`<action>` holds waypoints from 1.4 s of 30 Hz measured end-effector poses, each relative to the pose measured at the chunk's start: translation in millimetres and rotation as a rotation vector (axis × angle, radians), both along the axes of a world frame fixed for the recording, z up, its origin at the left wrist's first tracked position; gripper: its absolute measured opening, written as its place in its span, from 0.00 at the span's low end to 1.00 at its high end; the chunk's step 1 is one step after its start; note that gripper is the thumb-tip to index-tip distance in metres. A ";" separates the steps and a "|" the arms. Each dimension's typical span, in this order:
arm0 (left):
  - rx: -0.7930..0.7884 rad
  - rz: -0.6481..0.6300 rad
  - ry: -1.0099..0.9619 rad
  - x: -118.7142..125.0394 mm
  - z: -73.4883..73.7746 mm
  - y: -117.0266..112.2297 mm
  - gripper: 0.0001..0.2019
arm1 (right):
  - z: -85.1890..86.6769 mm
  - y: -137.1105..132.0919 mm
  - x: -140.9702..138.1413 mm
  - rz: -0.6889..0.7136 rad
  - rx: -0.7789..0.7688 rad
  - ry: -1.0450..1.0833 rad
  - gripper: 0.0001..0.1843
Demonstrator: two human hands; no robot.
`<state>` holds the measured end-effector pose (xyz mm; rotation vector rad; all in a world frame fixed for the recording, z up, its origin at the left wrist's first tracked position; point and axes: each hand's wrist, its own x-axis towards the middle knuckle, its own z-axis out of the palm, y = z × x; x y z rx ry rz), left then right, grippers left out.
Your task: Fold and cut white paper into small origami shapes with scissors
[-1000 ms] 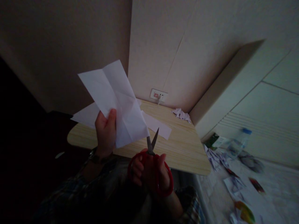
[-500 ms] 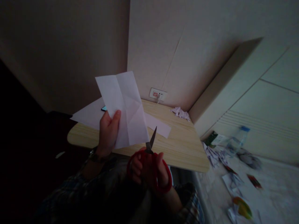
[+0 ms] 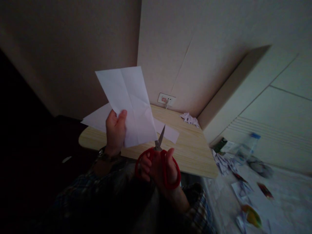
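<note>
My left hand grips a creased white sheet of paper by its lower edge and holds it upright above the table. My right hand is closed through the red handles of a pair of scissors. Their grey blades point up and touch the lower right corner of the sheet. A watch sits on my left wrist.
A light wooden table stands in the room's corner with more white sheets and crumpled paper on it. A wall socket is behind. To the right lie paper scraps, a plastic bottle and coloured bits.
The sheet has been turned from slanting to more upright and brought nearer the scissors. The blades, open a second ago, have narrowed at the sheet's corner.
</note>
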<state>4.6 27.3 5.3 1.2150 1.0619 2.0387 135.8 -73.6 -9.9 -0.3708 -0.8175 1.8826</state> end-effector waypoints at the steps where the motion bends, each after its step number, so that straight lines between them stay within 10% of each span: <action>1: -0.009 0.004 0.000 -1.8 2.0 0.5 0.07 | 0.8 -0.9 -0.6 0.005 -0.002 0.000 0.33; 10: 0.019 0.237 -0.234 -32.3 12.2 10.9 0.04 | 5.8 -7.0 23.0 -0.159 -0.030 0.066 0.32; 21: -0.189 0.040 -0.166 -17.0 -3.5 -3.0 0.09 | -18.7 -14.1 9.7 0.051 0.033 -0.098 0.33; 32: -0.587 -0.479 0.138 -22.5 -2.9 -8.7 0.20 | -2.0 16.2 50.9 -0.814 0.475 -0.641 0.17; 42: -0.483 -0.560 0.501 -32.7 -11.2 -0.7 0.32 | 2.7 27.8 47.6 -0.625 0.520 -0.840 0.18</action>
